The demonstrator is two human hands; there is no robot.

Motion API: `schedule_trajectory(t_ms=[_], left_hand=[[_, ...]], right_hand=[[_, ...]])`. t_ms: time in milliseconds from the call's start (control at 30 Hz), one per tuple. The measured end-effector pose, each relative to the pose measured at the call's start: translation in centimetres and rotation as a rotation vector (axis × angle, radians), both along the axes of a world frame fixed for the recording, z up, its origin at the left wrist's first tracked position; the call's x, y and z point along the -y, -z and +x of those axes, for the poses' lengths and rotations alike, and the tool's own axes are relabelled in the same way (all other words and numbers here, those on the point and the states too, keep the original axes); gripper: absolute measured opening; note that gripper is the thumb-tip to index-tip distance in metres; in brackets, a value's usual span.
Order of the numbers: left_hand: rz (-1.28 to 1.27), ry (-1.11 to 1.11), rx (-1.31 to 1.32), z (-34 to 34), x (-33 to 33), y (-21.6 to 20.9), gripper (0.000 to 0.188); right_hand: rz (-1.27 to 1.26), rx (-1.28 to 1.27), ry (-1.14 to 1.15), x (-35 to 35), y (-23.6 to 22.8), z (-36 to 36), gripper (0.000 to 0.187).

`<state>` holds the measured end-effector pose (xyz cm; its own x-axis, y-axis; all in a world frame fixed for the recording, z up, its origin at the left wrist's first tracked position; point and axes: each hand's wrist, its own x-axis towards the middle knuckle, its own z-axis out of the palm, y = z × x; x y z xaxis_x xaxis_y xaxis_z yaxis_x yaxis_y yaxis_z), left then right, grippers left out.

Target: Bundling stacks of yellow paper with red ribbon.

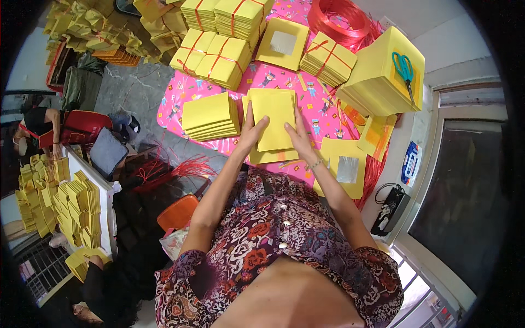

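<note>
The yellow paper stack (272, 123) hides both hands' palms; the co-worker (34, 131) at left is partly cut off.
</note>
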<state>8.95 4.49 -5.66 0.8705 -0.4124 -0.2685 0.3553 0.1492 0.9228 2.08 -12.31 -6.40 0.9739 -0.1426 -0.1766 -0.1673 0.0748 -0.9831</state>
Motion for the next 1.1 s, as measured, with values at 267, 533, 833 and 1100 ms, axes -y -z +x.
schedule_trajectory(t_ms=[267,533,833,1100], left_hand=[[0.080,-0.031,0.106,-1.5,0.1,1.1,0.091],[0.217,0.069,0.266,-1.3,-0.8,2.6,0.098],[0.432,0.106,0.526,-0.9,-1.3,2.4,0.102],[0.506,0.160,0.551,-0.5,-1.5,0.9,0.111]], right_hand=[[-0.063,0.009,0.025,0.2,1.8,-0.4,0.071],[-0.253,0.036,0.018,-0.2,2.6,-0.6,0.073],[-0.404,0.104,0.015,-0.4,2.3,-1.0,0.075],[-0.356,0.081,-0.022,0.0,2.2,-0.9,0.073]])
